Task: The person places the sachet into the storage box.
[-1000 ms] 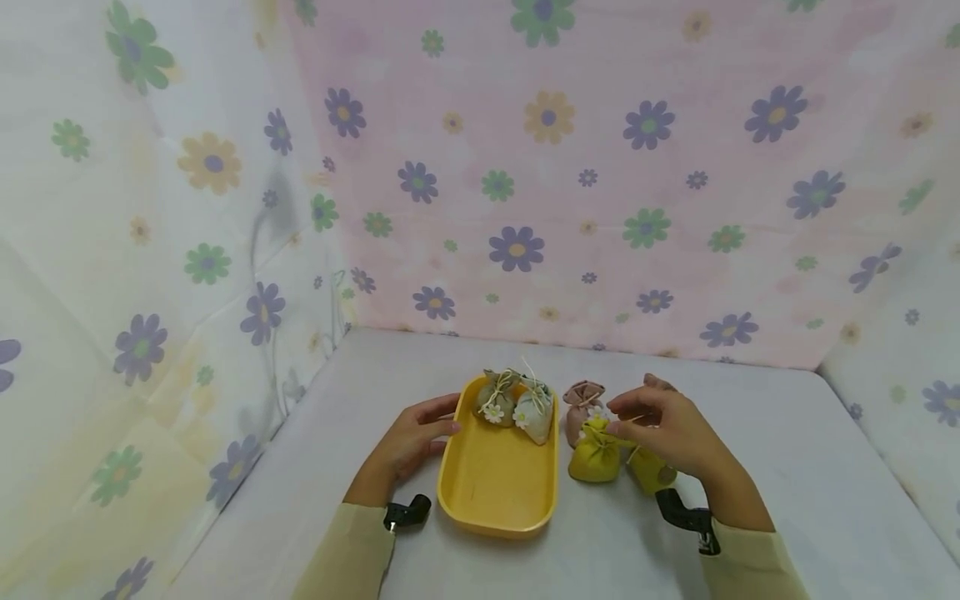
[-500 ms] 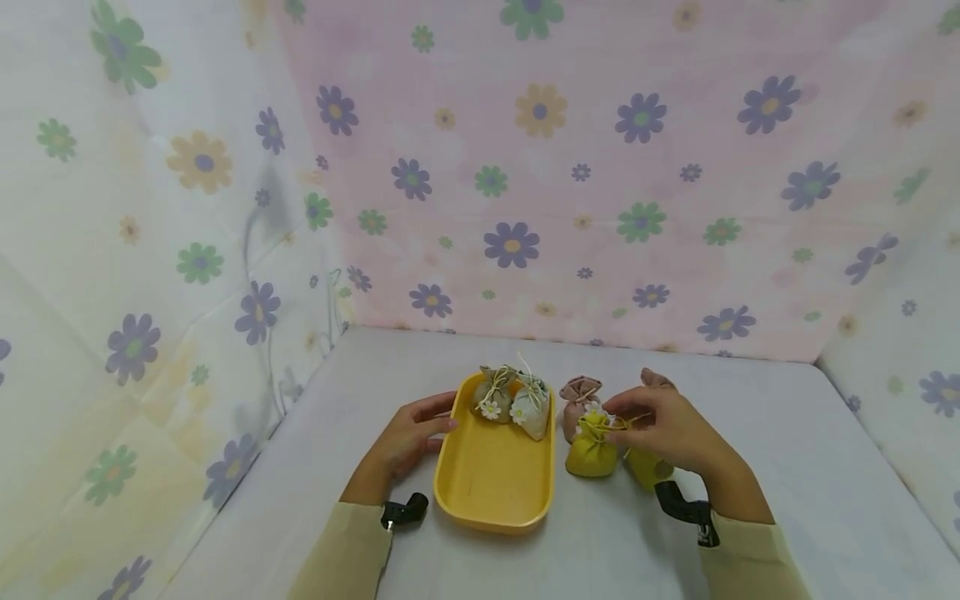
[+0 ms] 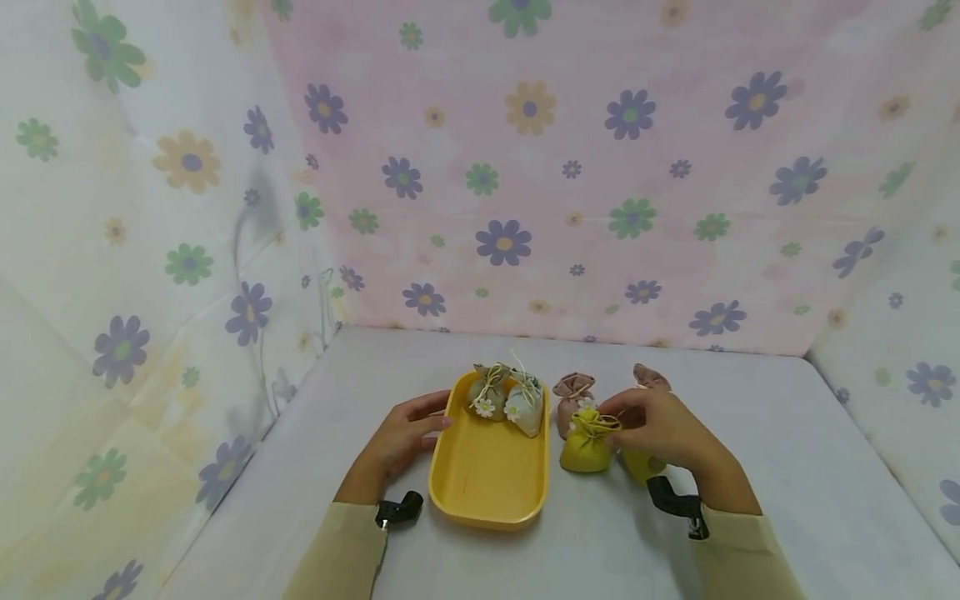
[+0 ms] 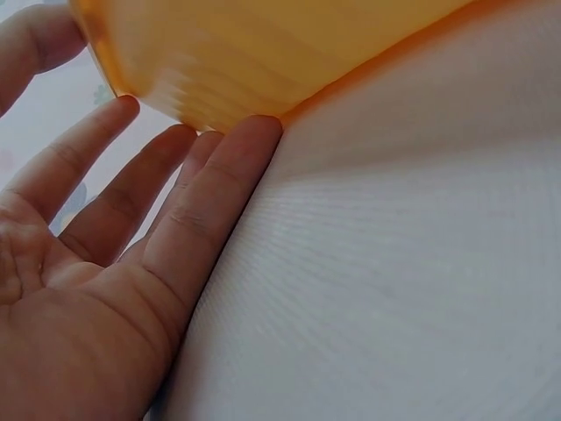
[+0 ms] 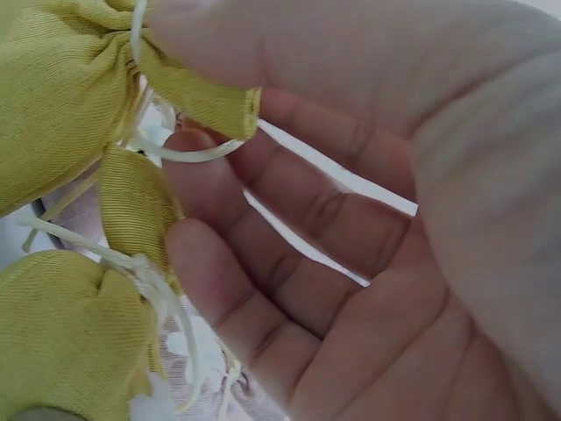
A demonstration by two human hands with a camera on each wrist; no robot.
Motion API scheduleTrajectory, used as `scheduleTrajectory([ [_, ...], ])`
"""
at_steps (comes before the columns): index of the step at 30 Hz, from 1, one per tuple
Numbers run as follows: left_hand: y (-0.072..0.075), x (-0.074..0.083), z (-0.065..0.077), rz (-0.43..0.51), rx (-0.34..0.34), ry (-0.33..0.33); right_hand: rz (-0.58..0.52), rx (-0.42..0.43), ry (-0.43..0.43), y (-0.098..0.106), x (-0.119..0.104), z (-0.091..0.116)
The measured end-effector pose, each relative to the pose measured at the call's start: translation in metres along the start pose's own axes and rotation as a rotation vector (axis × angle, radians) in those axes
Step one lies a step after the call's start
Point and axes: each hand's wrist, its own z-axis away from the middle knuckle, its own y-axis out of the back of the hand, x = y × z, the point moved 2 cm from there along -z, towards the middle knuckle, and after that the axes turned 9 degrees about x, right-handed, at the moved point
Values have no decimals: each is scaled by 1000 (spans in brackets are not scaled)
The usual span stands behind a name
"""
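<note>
One yellow bag (image 3: 585, 454), tied with a pale cord, is at the front of the small group to the right of the tray, and the right hand (image 3: 667, 427) has it by the gathered neck. That hand's grip is closed on the cloth, thumb against fingers; whether the bag's base bears on the tabletop (image 3: 600, 550) cannot be told. Just beside it, partly under the hand, is a second yellow bag (image 3: 636, 468) with a round dark spot on its side. A dusky pink bag (image 3: 567, 413) stands directly behind the held one, and the top of a brownish-pink bag (image 3: 651, 377) shows beyond the knuckles.

To the left is the yellow tray (image 3: 487, 479), with an olive-brown bag (image 3: 487, 402) and a pale grey bag (image 3: 528, 410) side by side at its far end, each bearing a white flower. The left hand (image 3: 401, 437) rests against the tray's left side, its grip loose, fingers extended and fingertips touching the outer wall.

Black wrist cameras (image 3: 400, 508) sit at the cuffs of beige sleeves (image 3: 341, 546). Flower-printed cloth (image 3: 555, 192) surrounds the white-covered tabletop.
</note>
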Motion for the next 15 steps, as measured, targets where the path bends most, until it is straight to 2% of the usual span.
scheduleTrajectory([
  [4,0,-2,-1,-1,5,6,-23,10,-17,-2,2,-1],
  [12,-1,-1,-1,-30,41,9,-34,45,67,-3,1,-2],
  [15,-2,1,0,-31,32,4,-53,53,82,-4,1,-2],
])
